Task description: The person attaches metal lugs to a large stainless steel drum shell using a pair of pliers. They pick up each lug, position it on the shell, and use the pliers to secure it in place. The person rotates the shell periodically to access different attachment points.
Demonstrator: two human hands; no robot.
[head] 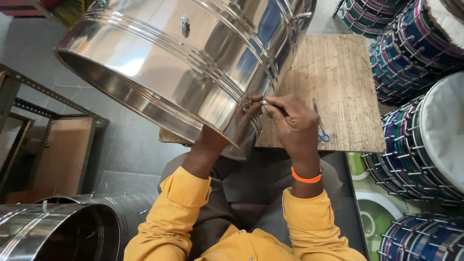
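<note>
Holding: left hand (244, 116) pressed flat against shiny steel drum shell (193, 58), palm and fingers spread on its lower wall near the rim
Pinching: right hand (295, 123), thumb and forefinger closed tight on small metal fitting (264, 102), other fingers curled in
Fitting: at 11 o'clock of right hand, touching drum shell wall, just beside left fingertips
Drum shell: tilted, open mouth toward 8 o'clock, filling upper middle of view, lower rim over lap; small lug on its side at 12 o'clock
Wrist: orange band (306, 177) on right arm, yellow sleeves on both
Board: worn wooden board (338, 77) under and at 3 o'clock of hands
Scissors: blue-handled scissors (321, 130) lying on board, just beside right hand at 3 o'clock
Stack: finished blue and purple drums (415, 53) with white heads at 2 to 4 o'clock
Spare shell: second steel shell (58, 232) at 8 o'clock, well apart
Rack: metal frame (29, 96) at 9 o'clock
</note>
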